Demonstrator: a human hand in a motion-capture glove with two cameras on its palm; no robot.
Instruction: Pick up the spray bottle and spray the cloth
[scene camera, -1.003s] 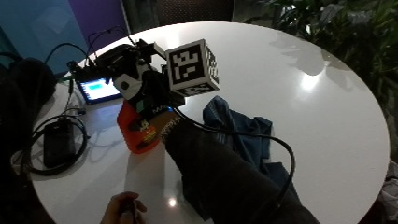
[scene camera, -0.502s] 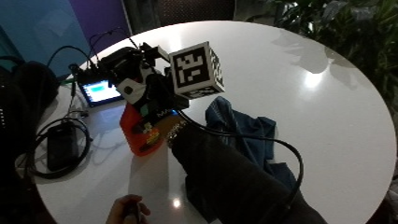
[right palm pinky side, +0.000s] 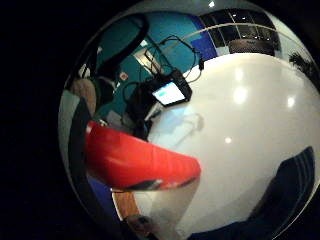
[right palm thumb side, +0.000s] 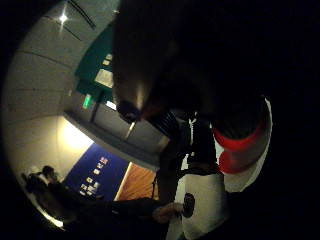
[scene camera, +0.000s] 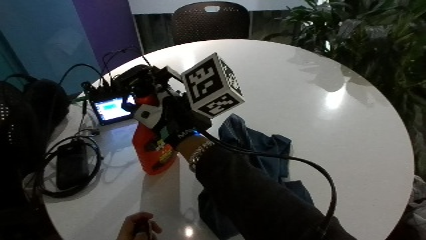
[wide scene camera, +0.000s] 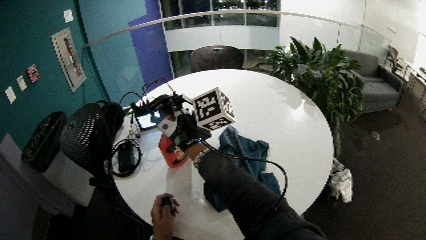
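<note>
At a round white table (scene camera: 346, 90), a person's gloved right hand (scene camera: 174, 120) wraps its fingers around the upper part of a red spray bottle (scene camera: 154, 150), thumb and fingers curled about the neck and head. The bottle stands upright near the table's edge on the person's left side; whether its base rests on the tabletop or hangs just above it cannot be told. In the little-finger palm view the bottle's red body (right palm pinky side: 135, 160) fills much of the frame, close against the palm, with the white tabletop (right palm pinky side: 240, 115) spread out behind it. The thumb-side view shows a red curve of the bottle (right palm thumb side: 240, 145) beside dark glove material.

A blue cloth (scene camera: 256, 150) lies crumpled on the table just beside the bottle, on the far side of the person's dark-sleeved forearm, which crosses over part of it. The cloth's edge also shows in the little-finger palm view (right palm pinky side: 285, 190).

Beyond the bottle sits a small device with a lit screen (scene camera: 113, 107), cables trailing from it, and a dark flat box (scene camera: 70, 162) ringed by a looped cable lies near the table's edge. The bare left hand (scene camera: 138, 229) rests low at the near rim, fingers curled around a small dark object
</note>
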